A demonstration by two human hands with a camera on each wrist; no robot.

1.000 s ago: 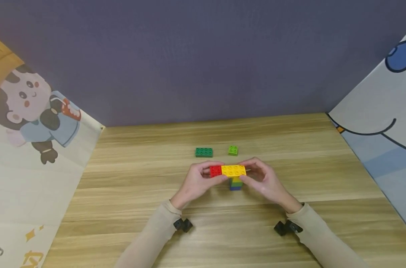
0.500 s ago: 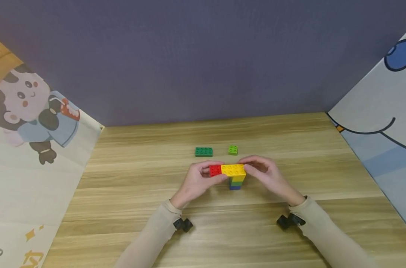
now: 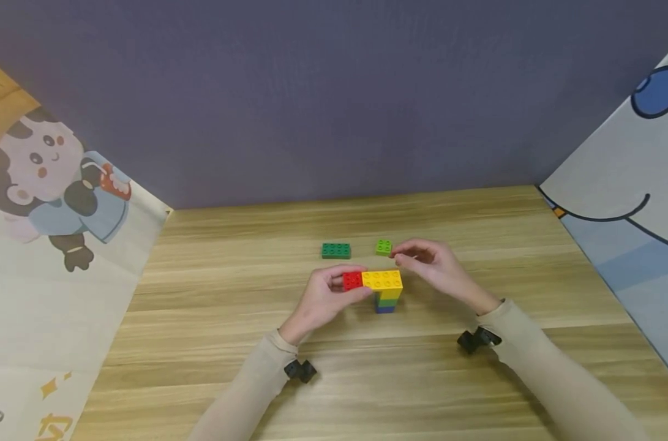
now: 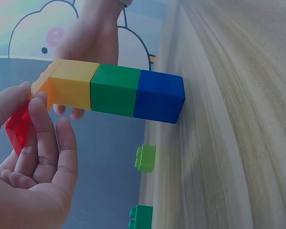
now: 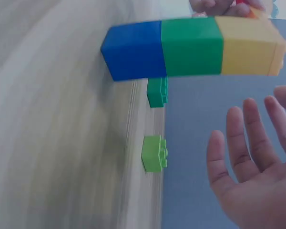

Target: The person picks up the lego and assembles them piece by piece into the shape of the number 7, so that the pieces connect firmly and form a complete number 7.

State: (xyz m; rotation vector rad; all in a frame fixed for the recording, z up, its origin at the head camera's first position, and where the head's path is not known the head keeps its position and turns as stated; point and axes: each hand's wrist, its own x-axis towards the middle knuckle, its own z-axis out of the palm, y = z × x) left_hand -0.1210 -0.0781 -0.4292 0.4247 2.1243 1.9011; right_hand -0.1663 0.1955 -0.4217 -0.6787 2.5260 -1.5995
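Observation:
A tower of toy building bricks stands upright, with a blue brick (image 4: 159, 95) at the bottom, a green brick (image 4: 115, 90) in the middle and yellow on top. The long yellow brick (image 3: 382, 280) juts out leftward past the tower, and a red brick (image 3: 352, 280) sits at its left end. My left hand (image 3: 324, 300) pinches the red brick and the overhanging yellow end between thumb and fingers. Beyond the tower's right side, my right hand (image 3: 437, 269) holds nothing, its fingers loosely bent and apart from the bricks. Its fingertips hover near a lime-green brick (image 3: 384, 247).
A dark green brick (image 3: 336, 250) lies behind the left hand, left of the lime-green one. The wooden tabletop (image 3: 212, 318) meets a dark blue-grey panel (image 3: 334, 110) at the back. Panels with cartoon prints flank both sides.
My right hand has let go of the yellow brick's right end and moved back and away, toward the lime-green brick. The left hand keeps its grip, nearly still.

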